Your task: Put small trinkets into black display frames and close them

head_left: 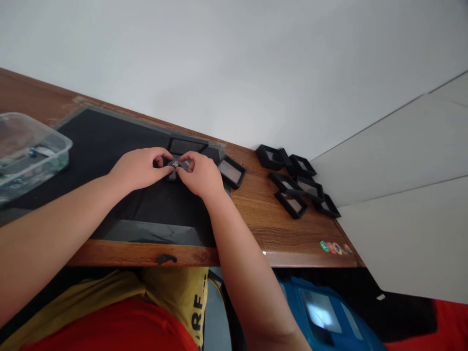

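My left hand (141, 168) and my right hand (203, 174) meet over the black mat, thumbs and fingers curled in a pinch. Between their fingertips is a small shiny, pinkish-silver piece (175, 165), too small to name. It sits at a small black box (171, 176), which the fingers largely cover. Right behind the hands lies a black window-topped box lid (187, 145). Beside my right hand, a black box with a pale panel (231, 171) rests at an angle.
A clear plastic tub (54, 141) with small packets stands at the left on the black mat (106, 139). Several black boxes (291, 204) are scattered at the table's right, near the wall. Round stickers (337, 248) mark the front right corner. A blue object (329, 312) is below the table edge.
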The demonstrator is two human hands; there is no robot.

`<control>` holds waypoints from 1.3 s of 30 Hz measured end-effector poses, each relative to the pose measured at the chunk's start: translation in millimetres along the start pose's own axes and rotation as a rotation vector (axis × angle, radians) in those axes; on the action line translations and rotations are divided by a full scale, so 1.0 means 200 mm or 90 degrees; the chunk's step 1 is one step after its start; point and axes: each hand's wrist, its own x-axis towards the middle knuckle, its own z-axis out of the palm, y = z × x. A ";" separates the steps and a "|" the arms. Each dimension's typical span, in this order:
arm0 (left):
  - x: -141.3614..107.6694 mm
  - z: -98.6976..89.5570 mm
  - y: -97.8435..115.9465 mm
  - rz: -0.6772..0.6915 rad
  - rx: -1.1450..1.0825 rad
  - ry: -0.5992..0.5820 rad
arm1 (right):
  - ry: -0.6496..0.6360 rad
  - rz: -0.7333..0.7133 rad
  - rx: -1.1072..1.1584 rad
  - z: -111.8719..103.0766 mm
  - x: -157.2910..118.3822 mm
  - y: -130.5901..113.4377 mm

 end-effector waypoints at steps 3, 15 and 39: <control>0.00 0.00 0.00 0.000 0.010 -0.005 | -0.031 -0.054 0.001 0.00 0.00 0.01; 0.03 0.00 -0.03 -0.027 -0.060 -0.036 | -0.064 -0.090 0.025 0.00 0.03 0.06; 0.02 -0.09 0.03 -0.100 -0.058 -0.070 | -0.066 -0.064 0.031 -0.04 0.01 0.06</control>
